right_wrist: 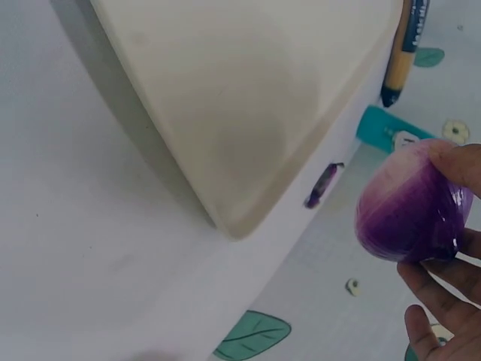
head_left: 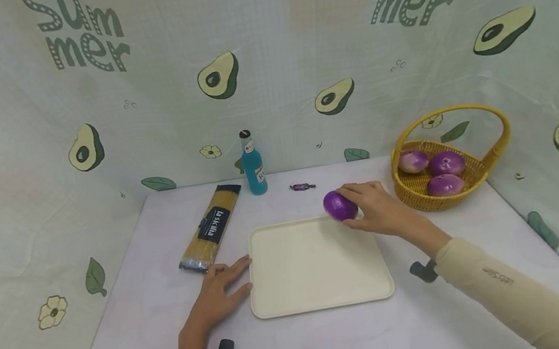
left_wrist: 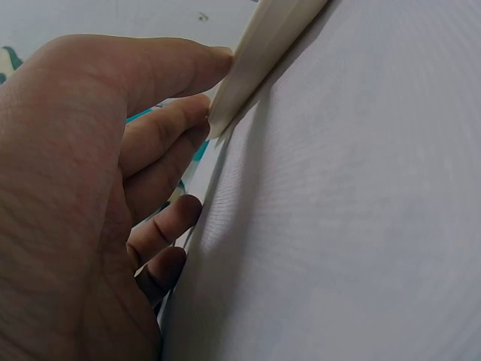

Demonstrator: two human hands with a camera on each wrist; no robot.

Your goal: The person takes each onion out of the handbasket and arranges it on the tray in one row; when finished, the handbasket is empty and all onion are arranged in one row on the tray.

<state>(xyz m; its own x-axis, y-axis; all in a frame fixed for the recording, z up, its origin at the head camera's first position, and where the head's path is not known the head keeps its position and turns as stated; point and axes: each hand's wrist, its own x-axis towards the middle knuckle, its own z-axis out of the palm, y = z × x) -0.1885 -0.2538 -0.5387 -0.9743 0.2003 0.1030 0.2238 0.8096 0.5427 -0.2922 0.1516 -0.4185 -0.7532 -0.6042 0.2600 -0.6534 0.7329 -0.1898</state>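
My right hand [head_left: 375, 208] holds a purple onion [head_left: 340, 206] between thumb and fingers, over the far right corner of a cream tray [head_left: 318, 266]. In the right wrist view the onion [right_wrist: 413, 203] is glossy, paler on one side, and raised above the tray corner. On the other side, my left hand [head_left: 221, 293] rests by the tray's left edge, with thumb and index fingertips right at the rim. The left wrist view shows those fingers [left_wrist: 173, 71] extended against the tray's side wall [left_wrist: 255, 64], the other fingers slightly bent below.
A yellow wicker basket [head_left: 426, 201] with several purple onions stands at the back right. Left of the tray lies a spaghetti pack [head_left: 212, 226], its lower end by my left hand. A blue bottle [head_left: 255, 169] and a small wrapped candy [head_left: 303, 186] are behind the tray.
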